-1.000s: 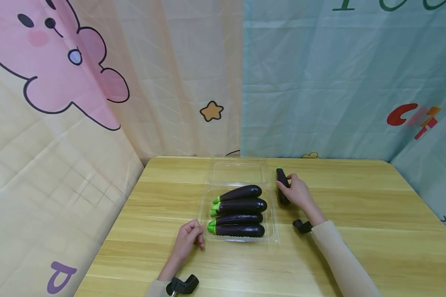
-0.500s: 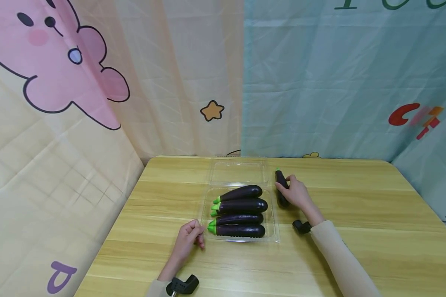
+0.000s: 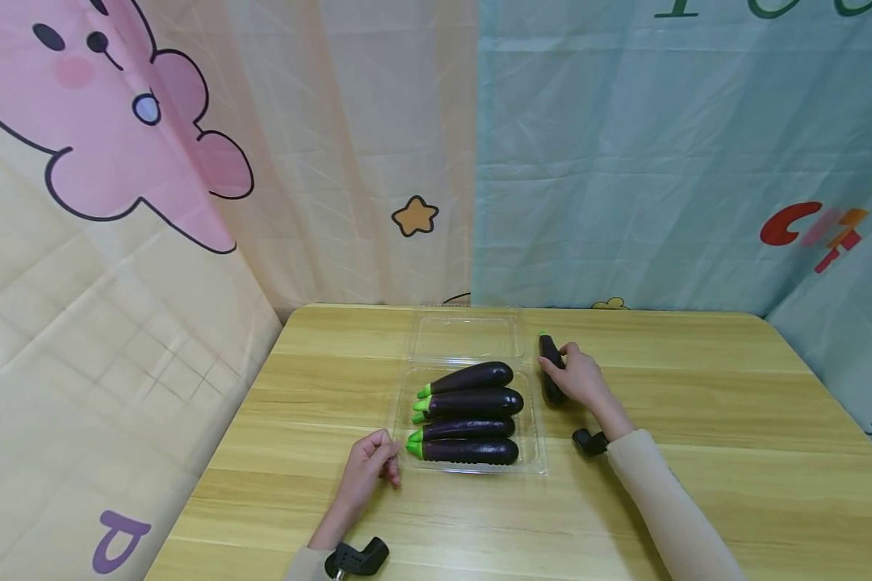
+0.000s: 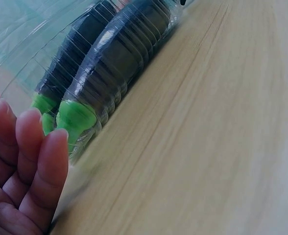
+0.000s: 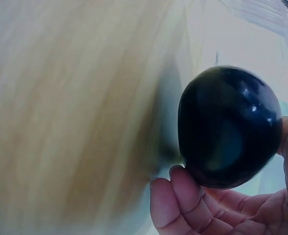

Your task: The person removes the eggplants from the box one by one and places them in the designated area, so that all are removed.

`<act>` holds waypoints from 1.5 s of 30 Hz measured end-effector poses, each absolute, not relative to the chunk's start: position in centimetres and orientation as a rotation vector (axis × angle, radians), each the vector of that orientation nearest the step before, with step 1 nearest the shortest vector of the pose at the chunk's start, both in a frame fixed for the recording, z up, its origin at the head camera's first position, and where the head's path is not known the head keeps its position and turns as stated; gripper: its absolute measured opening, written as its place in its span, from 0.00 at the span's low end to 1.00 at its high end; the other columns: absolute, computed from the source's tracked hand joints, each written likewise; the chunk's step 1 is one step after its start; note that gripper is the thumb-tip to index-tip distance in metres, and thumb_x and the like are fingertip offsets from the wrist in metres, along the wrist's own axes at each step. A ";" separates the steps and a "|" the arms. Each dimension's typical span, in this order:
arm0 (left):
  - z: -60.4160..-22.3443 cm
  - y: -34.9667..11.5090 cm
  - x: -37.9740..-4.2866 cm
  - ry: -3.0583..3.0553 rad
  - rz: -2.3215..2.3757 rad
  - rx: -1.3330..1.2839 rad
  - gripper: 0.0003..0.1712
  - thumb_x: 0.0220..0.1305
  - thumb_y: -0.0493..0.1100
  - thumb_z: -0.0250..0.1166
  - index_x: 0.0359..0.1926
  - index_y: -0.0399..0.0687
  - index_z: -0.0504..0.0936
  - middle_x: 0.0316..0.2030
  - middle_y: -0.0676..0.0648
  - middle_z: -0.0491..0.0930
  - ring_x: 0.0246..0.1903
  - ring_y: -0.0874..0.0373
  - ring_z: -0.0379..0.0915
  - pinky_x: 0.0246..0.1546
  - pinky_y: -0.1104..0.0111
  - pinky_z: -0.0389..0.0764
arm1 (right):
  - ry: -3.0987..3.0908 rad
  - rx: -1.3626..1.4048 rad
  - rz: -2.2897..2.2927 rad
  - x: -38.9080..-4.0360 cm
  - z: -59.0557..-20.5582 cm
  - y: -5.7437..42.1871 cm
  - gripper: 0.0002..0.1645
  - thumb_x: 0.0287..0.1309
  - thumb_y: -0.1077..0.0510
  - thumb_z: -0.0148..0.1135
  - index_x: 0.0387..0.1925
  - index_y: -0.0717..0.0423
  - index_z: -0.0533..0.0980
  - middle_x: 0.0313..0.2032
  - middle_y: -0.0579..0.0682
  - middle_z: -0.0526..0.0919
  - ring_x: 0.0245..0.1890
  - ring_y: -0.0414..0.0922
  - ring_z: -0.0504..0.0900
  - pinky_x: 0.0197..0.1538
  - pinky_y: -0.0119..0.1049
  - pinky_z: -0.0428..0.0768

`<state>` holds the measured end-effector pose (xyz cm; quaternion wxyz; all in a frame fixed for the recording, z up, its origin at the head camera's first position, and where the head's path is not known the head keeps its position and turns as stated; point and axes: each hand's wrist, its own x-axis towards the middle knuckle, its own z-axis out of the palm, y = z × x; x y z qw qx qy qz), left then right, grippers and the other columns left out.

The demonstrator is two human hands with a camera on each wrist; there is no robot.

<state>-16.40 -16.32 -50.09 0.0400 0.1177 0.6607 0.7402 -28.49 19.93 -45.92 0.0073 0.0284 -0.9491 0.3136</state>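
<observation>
In the head view, my right hand [image 3: 580,378] grips a dark purple eggplant [image 3: 551,355] to the right of the clear plastic container. Its rounded end [image 5: 229,127] fills the right wrist view, with fingers and thumb on either side. Several eggplants [image 3: 472,403] lie side by side in the container [image 3: 532,460], green stems to the left. My left hand [image 3: 369,464] rests by the container's front left corner, fingers loosely curled. In the left wrist view its fingertips [image 4: 54,147] are near a green stem [image 4: 75,117] seen through the plastic wall; nothing shows in its grasp.
The container's clear lid [image 3: 465,337] lies folded back towards the rear edge of the wooden table [image 3: 698,420]. Printed curtains [image 3: 589,161] hang behind and to the left of the table. A black wrist mount [image 3: 358,557] sits on each forearm.
My right hand and the eggplant in it have shifted very slightly towards the front and left. The left hand, the container and its eggplants have stayed put.
</observation>
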 end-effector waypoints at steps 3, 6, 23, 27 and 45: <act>-50.1 -16.3 -16.4 2.022 2.268 0.356 0.19 0.67 0.33 0.53 0.22 0.25 0.57 0.15 0.51 0.69 0.14 0.61 0.69 0.18 0.69 0.78 | -2.978 0.085 0.981 -28.5 -45.9 19.9 0.35 0.65 0.43 0.53 0.52 0.74 0.62 0.37 0.68 0.76 0.30 0.54 0.76 0.34 0.47 0.74; -50.1 -16.3 -16.4 2.023 2.269 0.351 0.20 0.67 0.33 0.53 0.22 0.25 0.57 0.14 0.51 0.69 0.14 0.61 0.69 0.18 0.69 0.77 | -2.985 0.090 0.977 -28.5 -45.9 20.0 0.35 0.65 0.44 0.53 0.52 0.74 0.61 0.36 0.68 0.76 0.30 0.54 0.75 0.33 0.47 0.74; -49.4 -16.2 -16.1 2.014 2.259 0.314 0.18 0.68 0.30 0.50 0.22 0.24 0.57 0.15 0.50 0.69 0.15 0.61 0.69 0.19 0.69 0.78 | -2.997 0.109 0.956 -28.6 -46.1 20.1 0.36 0.63 0.44 0.56 0.51 0.75 0.61 0.34 0.67 0.76 0.28 0.54 0.75 0.32 0.46 0.74; -49.7 -16.2 -16.2 2.016 2.268 0.321 0.19 0.68 0.32 0.51 0.23 0.24 0.57 0.15 0.50 0.69 0.14 0.61 0.69 0.18 0.69 0.78 | -2.997 0.111 0.951 -28.6 -46.2 20.2 0.37 0.64 0.43 0.54 0.53 0.75 0.60 0.35 0.68 0.76 0.30 0.55 0.76 0.34 0.48 0.75; -49.9 -16.2 -16.4 2.008 2.282 0.309 0.19 0.66 0.33 0.53 0.23 0.24 0.57 0.15 0.50 0.69 0.14 0.61 0.69 0.17 0.70 0.77 | -3.026 0.060 0.954 -28.6 -46.4 20.3 0.45 0.62 0.36 0.52 0.56 0.76 0.59 0.41 0.73 0.75 0.36 0.58 0.77 0.40 0.51 0.75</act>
